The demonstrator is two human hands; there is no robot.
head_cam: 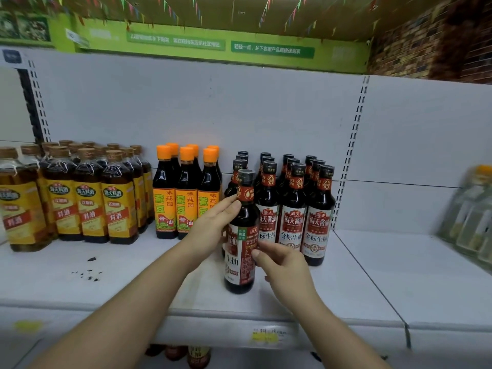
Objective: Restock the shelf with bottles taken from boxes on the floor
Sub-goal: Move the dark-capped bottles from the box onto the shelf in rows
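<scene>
Head view. Left hand (210,225) wrapped on shoulder of soy sauce bottle (243,219), thumb up by the neck label. Right hand (285,265) pinching same bottle lower down, thumb and forefinger tips on right edge of body label. Both grasping, neither released. Upright, base on shelf (372,262), label turned partly left, at front of its row. Just behind and to the right: matching dark-capped bottles (294,209) in rows, labels facing out. Left of those: orange-capped bottles (186,193) with orange labels. Further left: yellow-labelled bottles (87,198) with brown caps, packed several deep. Dark specks (87,272) on shelf board, front-left. Yellow price tag (266,335) on shelf front edge, below the hands. Far right bay: pale bottles (474,214), blurred. Above white back panel: green banner (271,50) with white text.
</scene>
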